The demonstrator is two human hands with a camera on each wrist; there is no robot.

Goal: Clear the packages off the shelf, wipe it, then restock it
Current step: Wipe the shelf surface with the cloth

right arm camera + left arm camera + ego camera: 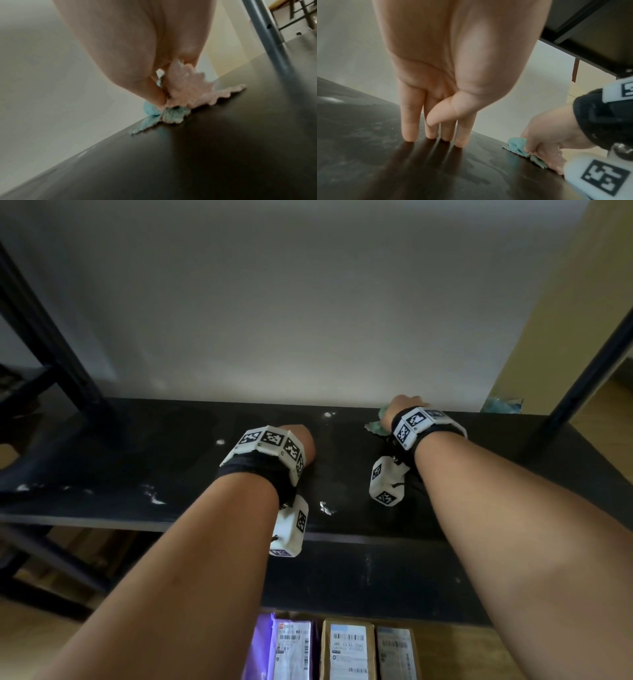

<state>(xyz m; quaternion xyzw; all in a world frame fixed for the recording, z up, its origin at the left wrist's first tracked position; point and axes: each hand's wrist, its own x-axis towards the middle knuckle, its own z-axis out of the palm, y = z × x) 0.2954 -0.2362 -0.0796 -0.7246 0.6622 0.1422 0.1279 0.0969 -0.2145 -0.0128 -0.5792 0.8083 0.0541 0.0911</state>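
The black shelf (137, 460) carries no packages and shows pale smears and damp patches. My right hand (404, 405) grips a crumpled teal cloth (376, 428) and presses it on the shelf near the back edge, right of centre. In the left wrist view the right hand (546, 142) bunches the cloth (517, 146) under curled fingers. The right wrist view shows the cloth (171, 113) squeezed beneath the hand. My left hand (301, 440) rests mid-shelf, its straight fingertips (410, 138) touching the shelf (368, 155), holding nothing. Packages (347, 648) lie below.
A white wall (308, 302) stands directly behind the shelf. Dark frame posts rise at the left (41, 337) and right (589, 364). A second teal item (503, 405) lies by the right rear corner. Three labelled parcels sit on the floor under the front edge.
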